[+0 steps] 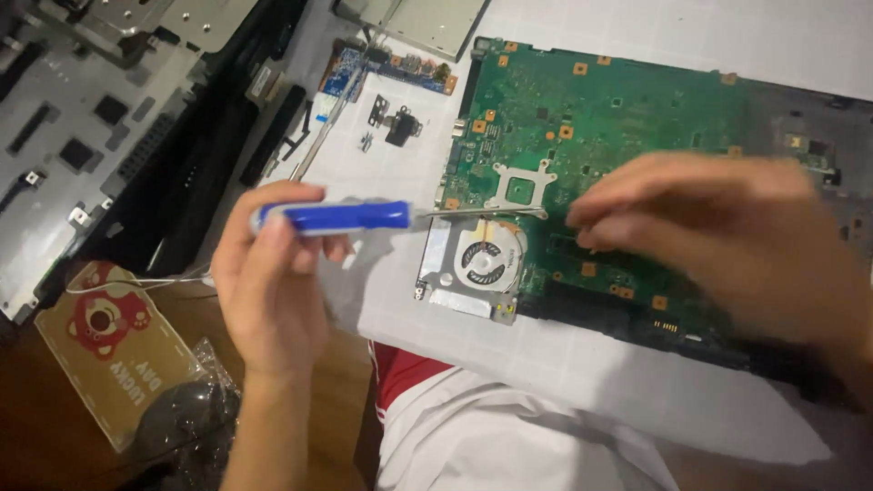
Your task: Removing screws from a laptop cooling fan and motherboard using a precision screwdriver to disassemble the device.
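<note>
My left hand [273, 282] grips a screwdriver [336, 216] with a blue and clear handle, held level. Its metal shaft reaches right over the green circuit board [618, 118], with the tip near the square metal bracket [520, 188]. Just below the shaft sits a round cooling fan [482, 259] in a silver housing at the board's left edge. My right hand [718, 236] hovers blurred over the board's middle, fingers drawn together and pointing left toward the screwdriver tip. Whether it pinches anything cannot be made out.
A dark laptop chassis [100, 145] lies at the left. A small blue board [386, 65] and loose black parts [398, 123] rest on the white gridded sheet [582, 364]. A metal drive [427, 23] sits at the top. A cartoon-bear card [109, 350] lies lower left.
</note>
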